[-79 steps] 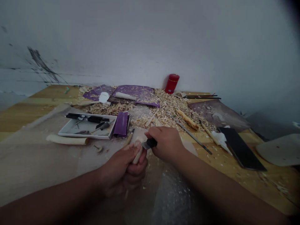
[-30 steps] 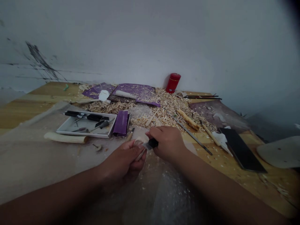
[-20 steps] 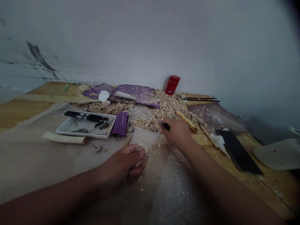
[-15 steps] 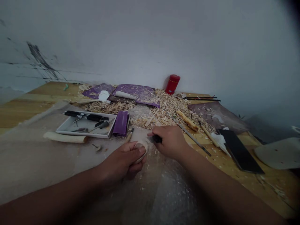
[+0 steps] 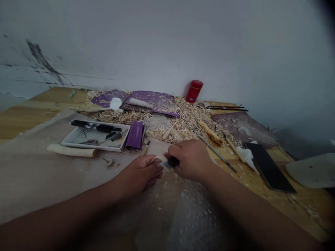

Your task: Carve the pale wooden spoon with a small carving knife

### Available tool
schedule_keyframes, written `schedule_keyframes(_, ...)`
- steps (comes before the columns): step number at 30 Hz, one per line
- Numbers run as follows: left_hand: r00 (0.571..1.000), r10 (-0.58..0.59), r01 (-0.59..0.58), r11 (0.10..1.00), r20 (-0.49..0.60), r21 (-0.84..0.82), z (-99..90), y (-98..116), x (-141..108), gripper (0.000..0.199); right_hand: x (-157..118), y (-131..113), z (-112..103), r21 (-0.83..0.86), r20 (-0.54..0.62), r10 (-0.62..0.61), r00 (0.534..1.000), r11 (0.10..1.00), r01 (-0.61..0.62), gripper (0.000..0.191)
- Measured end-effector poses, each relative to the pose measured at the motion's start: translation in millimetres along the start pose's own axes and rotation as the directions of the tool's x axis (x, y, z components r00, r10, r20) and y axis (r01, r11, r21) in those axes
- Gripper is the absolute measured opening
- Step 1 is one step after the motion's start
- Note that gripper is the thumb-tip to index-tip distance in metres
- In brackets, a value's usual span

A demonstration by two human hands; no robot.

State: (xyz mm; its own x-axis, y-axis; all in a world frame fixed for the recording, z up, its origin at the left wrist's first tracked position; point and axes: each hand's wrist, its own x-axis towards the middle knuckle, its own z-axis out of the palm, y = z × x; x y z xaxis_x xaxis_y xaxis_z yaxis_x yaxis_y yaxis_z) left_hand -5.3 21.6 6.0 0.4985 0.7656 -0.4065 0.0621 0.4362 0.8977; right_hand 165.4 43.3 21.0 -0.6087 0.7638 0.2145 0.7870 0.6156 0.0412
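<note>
My left hand (image 5: 143, 171) is closed around a small, pale, rounded piece of wood (image 5: 156, 159), mostly covered by my fingers. A black-handled carving knife (image 5: 173, 161) sits in my right hand (image 5: 190, 157), which is wrapped around the handle. Its short, light blade points left and meets or overlaps the wood by my left thumb; I cannot tell whether it cuts in. Both hands are above clear plastic sheeting (image 5: 157, 209). Just beyond my left hand lies a slim tool with a pale handle (image 5: 144, 149).
A white tray (image 5: 91, 146) of tools stands left, with a purple folded case (image 5: 135, 135) beside it and a curved pale stick (image 5: 72, 151) in front. Wood shavings (image 5: 188, 118) heap up behind. A red can (image 5: 194, 91) leans at the wall. A dark slab (image 5: 270, 169) lies right.
My right hand has shifted slightly left and turned, bringing the knife blade to the wood. My left hand still grips the wood, which has tilted a little.
</note>
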Motion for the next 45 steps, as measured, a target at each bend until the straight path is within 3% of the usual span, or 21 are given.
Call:
schedule_keyframes(8, 1.000, 0.016, -0.016, 0.999, 0.019, -0.029, -1.4, 3, -1, 0.022, -2, -2, -3, -0.039, 0.013, -0.026, 1.000, 0.999, 0.027, 0.017)
schedule_keyframes(14, 0.998, -0.057, 0.055, 0.998, 0.039, 0.041, -0.3, 8, -5, 0.024, -2, -4, -2, -0.057, 0.009, -0.028, 1.000, 0.998, 0.029, 0.017)
schedule_keyframes(18, 0.995, -0.095, 0.096, 0.992, -0.018, 0.077, -0.4, 9, -7, 0.025, 0, -1, 5, -0.084, 0.004, 0.006, 1.000, 0.996, -0.005, 0.016)
schedule_keyframes(20, 0.991, -0.133, 0.131, 0.987, 0.023, 0.097, 2.9, 9, -10, 0.026, 2, 9, 8, -0.104, 0.026, 0.076, 0.997, 0.992, -0.073, 0.014)
schedule_keyframes(23, 0.950, -0.208, 0.175, 0.972, 0.232, 0.157, 9.5, 10, -16, 0.023, 4, 29, 9, -0.148, 0.031, 0.311, 0.950, 0.941, -0.303, 0.017)
schedule_keyframes(25, 0.971, -0.194, 0.175, 0.975, 0.141, 0.135, 11.5, 9, -16, 0.024, 4, 38, 8, -0.124, 0.007, 0.365, 0.931, 0.924, -0.361, 0.019)
schedule_keyframes(27, 0.989, -0.133, 0.126, 0.988, 0.071, 0.093, 10.5, 8, -13, 0.026, 3, 37, 6, -0.059, -0.009, 0.303, 0.953, 0.951, -0.303, 0.019)
schedule_keyframes(29, 0.992, -0.098, 0.095, 0.995, 0.073, 0.043, 7.8, 6, -9, 0.026, 1, 30, 4, 0.009, -0.008, 0.212, 0.977, 0.977, -0.212, 0.019)
schedule_keyframes(34, 0.994, -0.099, 0.100, 0.995, 0.036, -0.020, 1.9, 3, -4, 0.026, -2, 10, 0, 0.051, 0.031, 0.026, 0.999, 0.998, -0.028, 0.016)
schedule_keyframes(45, 0.993, -0.114, 0.113, 0.992, 0.029, 0.049, -0.4, 8, -5, 0.025, -3, 3, 1, -0.021, 0.057, -0.046, 0.997, 0.999, 0.048, 0.017)
